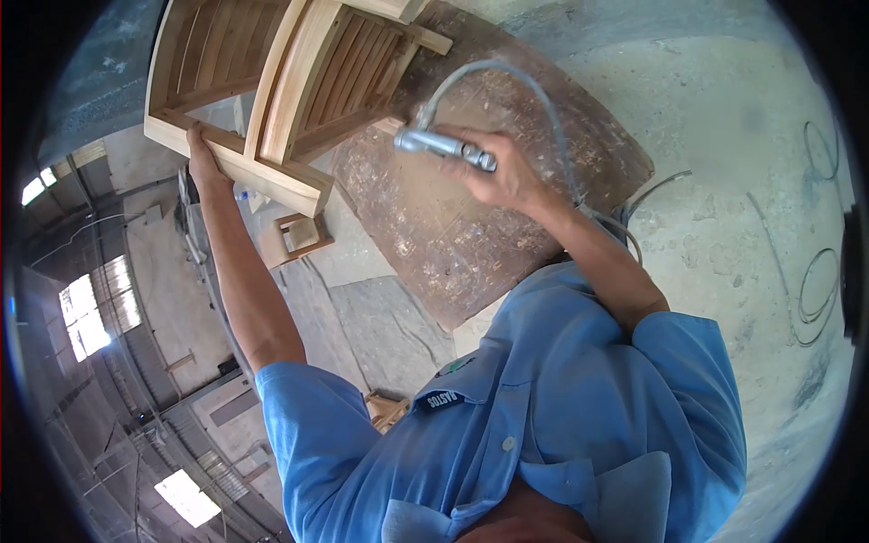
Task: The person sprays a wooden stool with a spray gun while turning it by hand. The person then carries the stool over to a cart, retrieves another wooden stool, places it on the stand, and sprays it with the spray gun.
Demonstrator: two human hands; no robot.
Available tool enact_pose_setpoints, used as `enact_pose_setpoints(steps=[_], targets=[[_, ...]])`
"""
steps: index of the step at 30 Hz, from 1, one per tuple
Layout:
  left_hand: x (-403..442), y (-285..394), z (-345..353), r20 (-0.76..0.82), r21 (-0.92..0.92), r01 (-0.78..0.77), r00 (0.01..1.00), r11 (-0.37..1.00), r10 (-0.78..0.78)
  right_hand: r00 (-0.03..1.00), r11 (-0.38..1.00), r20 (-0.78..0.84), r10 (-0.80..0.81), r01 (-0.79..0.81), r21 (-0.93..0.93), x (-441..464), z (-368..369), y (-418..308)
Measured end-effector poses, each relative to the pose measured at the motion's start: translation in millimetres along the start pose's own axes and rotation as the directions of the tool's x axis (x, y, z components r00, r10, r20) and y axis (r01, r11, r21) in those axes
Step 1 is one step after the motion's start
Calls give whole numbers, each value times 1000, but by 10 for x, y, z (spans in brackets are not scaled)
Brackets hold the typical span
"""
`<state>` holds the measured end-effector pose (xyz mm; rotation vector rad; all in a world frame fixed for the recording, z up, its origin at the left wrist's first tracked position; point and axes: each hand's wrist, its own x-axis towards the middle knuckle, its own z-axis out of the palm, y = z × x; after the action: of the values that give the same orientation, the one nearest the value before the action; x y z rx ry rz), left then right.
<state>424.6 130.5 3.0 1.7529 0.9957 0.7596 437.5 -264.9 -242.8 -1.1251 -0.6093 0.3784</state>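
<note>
A pale wooden slatted frame (272,118), like a piece of furniture, stands tilted at the upper left. My left hand (206,161) grips its lower rail, with the fingers partly hidden behind the wood. In the upper middle, my right hand (500,170) is wrapped round a silver spray gun (444,147), somewhat blurred. A grey-blue hose (543,95) loops from the gun over and down past my right forearm. The gun is apart from the frame, just right of its lower slats.
A worn brown board (398,217) lies below the gun. Near the frame's end is a small wooden piece (300,235). Coiled hose (817,285) lies on the pale floor at right. Grey sheeting (380,317) covers the floor nearer me.
</note>
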Motion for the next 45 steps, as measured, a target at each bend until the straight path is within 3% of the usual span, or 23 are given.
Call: enact_pose_setpoints(steps=[2, 5, 7, 9, 14, 17, 19, 20, 21, 23, 25, 26, 29, 30, 31, 32, 33, 35, 37, 39, 42, 44, 45], targets=[[14, 17, -92, -103, 176, -86, 989, 981, 105, 998, 998, 32, -56, 57, -21, -21, 63, -122], [-84, -60, -211, -76, 137, -117, 989, 984, 128, 983, 948, -3, -185, 178, -265, -1, -235, -126], [20, -161, -266, -130, 153, -192, 969, 969, 212, 991, 945, -108, 78, -108, -310, 207, -643, -465], [-257, 2, -160, -179, 96, -211, 958, 973, 225, 950, 974, -301, 86, -144, -175, 504, -1020, -649], [-426, -277, -141, -274, 130, -355, 885, 926, 378, 731, 791, -440, -522, 220, -571, 1613, -1612, -2390], [-839, -445, -40, -337, 128, -362, 860, 923, 383, 408, 319, -52, -911, 621, -716, 2236, -1663, -3522], [-1140, -523, 102, -346, 43, -327, 882, 944, 321, 365, 300, -40, -930, 693, -656, 2756, -1666, -4022], [-1353, -614, 144, -335, -22, -283, 906, 959, 259, 444, 327, -13, -896, 642, -694, 2978, -1740, -4215], [-1603, -694, 136, -348, -81, -224, 919, 971, 183, 408, 256, -20, -913, 533, -806, 3440, -2142, -4266], [-2088, -596, 223, -444, 64, 16, 896, 998, 14, 597, -15, 186, -780, 279, -960, 4058, -2609, -4288], [-2423, -665, 293, -415, -1, -54, 908, 999, 49, 696, 306, 214, -685, 542, -783, 4621, -2902, -3891], [-2555, -826, 294, -400, 128, -85, 907, 988, 130, 741, 470, 227, -632, 599, -648, 4914, -3072, -3694], [-3002, -1188, 352, -423, 5, -9, 906, 1000, 10, 545, -115, 353, -761, 422, -899, 4487, -2453, -3283], [-3161, -1310, 383, -441, -7, -6, 897, 1000, 2, 612, -85, 301, -731, 356, -931, 4476, -2439, -3187], [-3255, -1420, 414, -440, -14, -20, 898, 1000, 12, 290, -411, 551, -782, 424, -807, 4331, -2233, -3157], [-3308, -1519, 426, -428, -18, -46, 903, 999, 34, 101, -545, 592, -800, 290, -786, 3652, -1577, -3142], [-3370, -1612, 429, -424, -16, -62, 904, 998, 49, 125, -403, 493, -861, 424, -811, 3234, -1132, -3009], [-3340, -1140, 245, -397, -7, -26, 917, 1000, 22, 594, 210, 493, -636, 747, -630, 3499, -754, -2556], [-3396, -1139, 148, -345, -86, -10, 938, 996, -20, 840, 711, 532, -109, 440, -548, 3560, -239, -2182], [-3402, -1541, 159, -324, -62, -53, 946, 997, 30, 764, 793, 427, 483, -176, -583, 3350, 368, -1796], [-3343, -1927, 234, -300, 57, -156, 939, 986, 166, 582, 743, 461, 670, -517, -426, 3321, 941, -1334], [-3316, -1849, 164, -164, 4, -25, 986, 1000, 25, 533, 787, 581, 615, -467, -404, 3115, 1220, -1493], [-3259, -1830, -27, 48, -32, -33, 998, 999, 35, 488, 757, 580, 652, -448, -475, 3122, 1313, -1521]])
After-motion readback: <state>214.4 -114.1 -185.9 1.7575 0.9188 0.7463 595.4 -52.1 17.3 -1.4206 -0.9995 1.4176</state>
